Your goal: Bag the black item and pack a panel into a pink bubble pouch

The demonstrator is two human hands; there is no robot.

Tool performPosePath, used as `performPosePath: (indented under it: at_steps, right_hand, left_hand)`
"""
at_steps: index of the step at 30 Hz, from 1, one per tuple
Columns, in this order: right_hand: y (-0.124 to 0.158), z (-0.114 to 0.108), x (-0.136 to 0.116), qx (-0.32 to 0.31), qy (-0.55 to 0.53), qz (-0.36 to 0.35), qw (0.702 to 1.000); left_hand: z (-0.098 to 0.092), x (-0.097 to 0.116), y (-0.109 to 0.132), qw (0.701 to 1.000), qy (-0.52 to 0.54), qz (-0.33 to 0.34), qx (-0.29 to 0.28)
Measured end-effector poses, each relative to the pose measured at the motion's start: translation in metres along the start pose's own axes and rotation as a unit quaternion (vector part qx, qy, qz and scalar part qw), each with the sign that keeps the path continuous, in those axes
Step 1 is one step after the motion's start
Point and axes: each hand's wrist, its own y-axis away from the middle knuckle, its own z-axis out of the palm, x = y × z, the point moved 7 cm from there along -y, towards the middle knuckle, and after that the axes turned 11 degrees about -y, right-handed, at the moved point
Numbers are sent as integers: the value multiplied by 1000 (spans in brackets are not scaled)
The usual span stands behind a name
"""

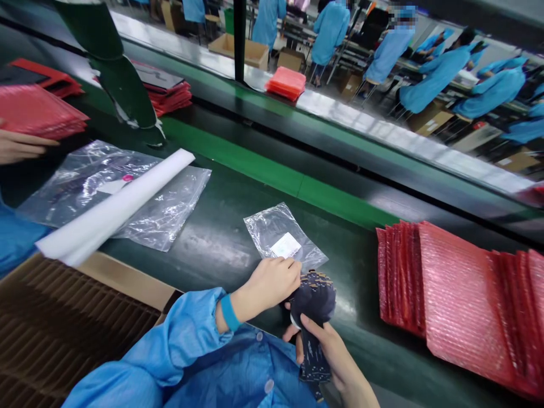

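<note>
Black strip [315, 300] — speckled — lies between the right fingers [300, 348].

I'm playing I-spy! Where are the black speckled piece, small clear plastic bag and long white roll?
Black speckled piece [314, 306]: head view, smooth dark middle.
Small clear plastic bag [278, 225]: head view, upper middle.
Long white roll [121, 207]: head view, mid-length.
</note>
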Motion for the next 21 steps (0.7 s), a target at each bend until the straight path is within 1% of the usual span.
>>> performPosePath:
  at_steps: [3, 6, 8, 10, 14, 18, 21]
  right_hand:
    - [7, -4, -5, 25, -33, -24, 999]
    - [12, -2, -15, 42, -79, -78, 993]
    - [11, 0, -21, 51, -113, -119, 985]
    - [7, -1, -25, 68, -119, -145, 980]
    - [-8, -5, -27, 111, -45, -165, 979]
    - [-16, -4, -25, 116, 2, -187, 975]
    - [-14, 0, -26, 123, 51, -203, 970]
  left_hand:
    - [1, -3, 1, 1000, 4, -4, 8]
    - [3, -2, 2, 1000, 13, 1, 8]
    - [6, -1, 2, 1000, 30, 2, 0]
    - [8, -2, 2, 998, 62, -2, -14]
    - [9, -8, 3, 993, 118, -17, -24]
    - [7, -19, 3, 986, 160, -43, -11]
    - [5, -18, 3, 983, 178, -37, -8]
